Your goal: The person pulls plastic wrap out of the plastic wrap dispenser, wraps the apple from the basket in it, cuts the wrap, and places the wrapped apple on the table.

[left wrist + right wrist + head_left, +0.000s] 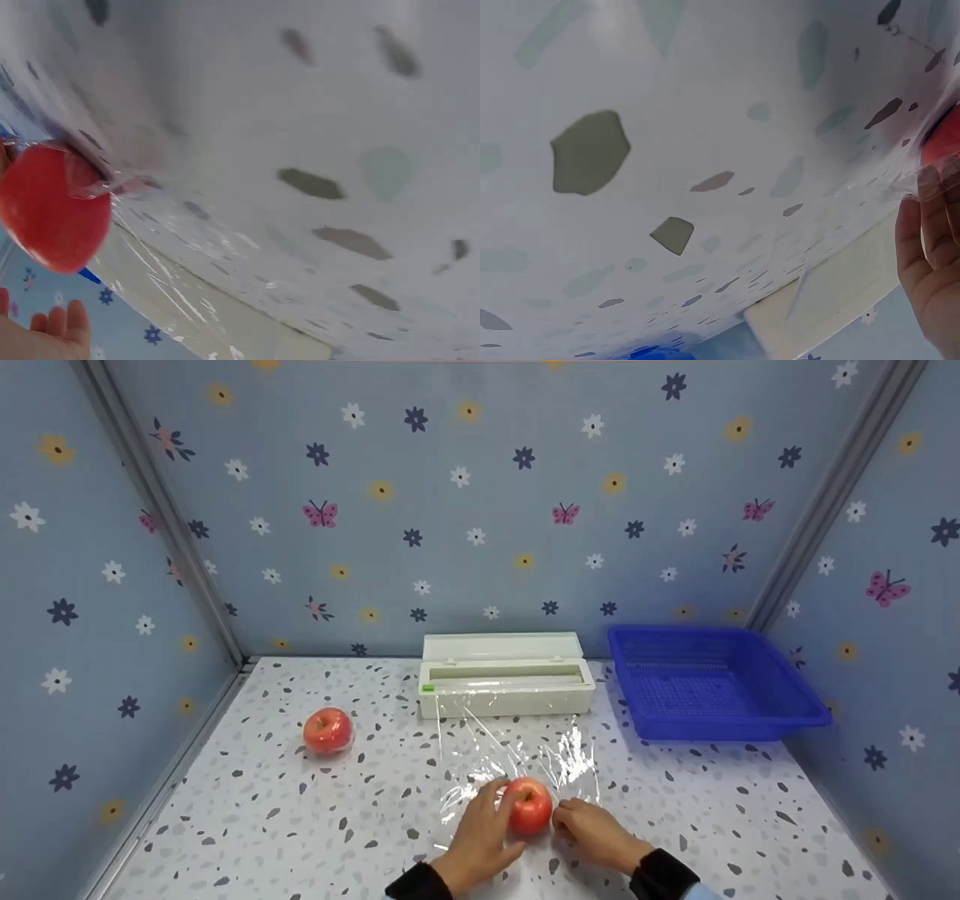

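- Red, round, glossy apple point(529, 808) stands between the two hands on the white, grey-speckled tabletop point(262, 810), at the near end of a sheet of clear, shiny plastic film point(574, 757); a fold of film lies against its side.
- Right hand point(596, 832): fingertips together, pinching film just beside the apple.
- Left hand point(480, 829): fingers apart, no grip found; the left wrist view shows a gap between them and the fruit.
- Step in hand, as judged: drawing the near edge of the film up around the apple.
- Next move appears to call for carrying film over the top, keeping the fruit steady, then severing the sheet, which runs unbroken to the dispenser. Risk: film creasing or sticking to itself.
- White, oblong plastic dispenser box point(502, 646), lid raised, stands beyond the apple.
- Blue, rectangular mesh basket point(720, 728) is right of the box.
- Second red apple point(328, 730), apparently film-covered, sits well apart to the left.
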`<state>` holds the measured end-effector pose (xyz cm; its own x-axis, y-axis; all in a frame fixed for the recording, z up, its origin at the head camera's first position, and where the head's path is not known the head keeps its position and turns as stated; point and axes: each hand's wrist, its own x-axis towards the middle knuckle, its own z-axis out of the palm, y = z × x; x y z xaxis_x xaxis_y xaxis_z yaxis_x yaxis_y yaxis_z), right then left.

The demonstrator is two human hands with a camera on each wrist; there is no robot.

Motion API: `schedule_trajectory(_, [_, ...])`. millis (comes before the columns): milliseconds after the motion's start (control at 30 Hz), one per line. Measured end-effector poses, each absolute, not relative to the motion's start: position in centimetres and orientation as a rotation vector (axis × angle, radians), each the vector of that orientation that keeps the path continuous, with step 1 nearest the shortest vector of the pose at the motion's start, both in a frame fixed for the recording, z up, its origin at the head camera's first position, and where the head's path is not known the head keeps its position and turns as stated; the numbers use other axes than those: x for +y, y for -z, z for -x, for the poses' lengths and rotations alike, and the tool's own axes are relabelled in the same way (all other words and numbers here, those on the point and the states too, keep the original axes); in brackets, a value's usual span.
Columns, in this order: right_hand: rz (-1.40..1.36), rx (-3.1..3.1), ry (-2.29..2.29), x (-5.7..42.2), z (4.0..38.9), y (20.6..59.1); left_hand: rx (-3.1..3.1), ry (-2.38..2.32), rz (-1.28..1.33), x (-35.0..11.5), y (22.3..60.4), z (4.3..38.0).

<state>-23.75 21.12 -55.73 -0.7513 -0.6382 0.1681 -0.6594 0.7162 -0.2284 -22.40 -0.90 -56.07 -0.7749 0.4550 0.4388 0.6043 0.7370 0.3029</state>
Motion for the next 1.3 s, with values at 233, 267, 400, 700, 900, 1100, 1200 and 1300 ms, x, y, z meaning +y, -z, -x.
schedule_trajectory(233, [-1.027,-2.905,-0.463,21.3,23.9,55.9,-2.695,0.319,0.902,1.1,57.5,23.1])
schedule_trajectory(267, [-1.021,-2.913,-0.469,21.3,23.9,56.0,-2.692,0.286,0.908,1.2,57.7,23.2])
schedule_trajectory(400, [-0.989,-2.947,-0.505,21.3,23.9,56.1,-2.647,0.180,0.931,1.4,58.5,23.7])
schedule_trajectory(700, [-0.952,-2.970,-0.563,21.5,24.5,55.6,-2.518,0.152,0.944,1.8,59.1,24.8])
schedule_trajectory(900, [-0.952,-2.911,-0.603,21.8,24.9,55.4,-2.603,0.213,0.994,1.7,57.8,25.5])
schedule_trajectory(1100, [-0.971,-2.809,-0.614,21.9,25.7,54.9,-2.716,0.407,1.064,0.8,56.2,26.5])
schedule_trajectory(1200, [-0.996,-2.731,-0.606,21.9,26.0,54.9,-2.781,0.485,1.089,0.6,55.5,27.0])
schedule_trajectory(1300, [-0.995,-2.671,-0.609,22.0,26.2,54.9,-2.882,0.611,1.071,0.6,54.9,27.4])
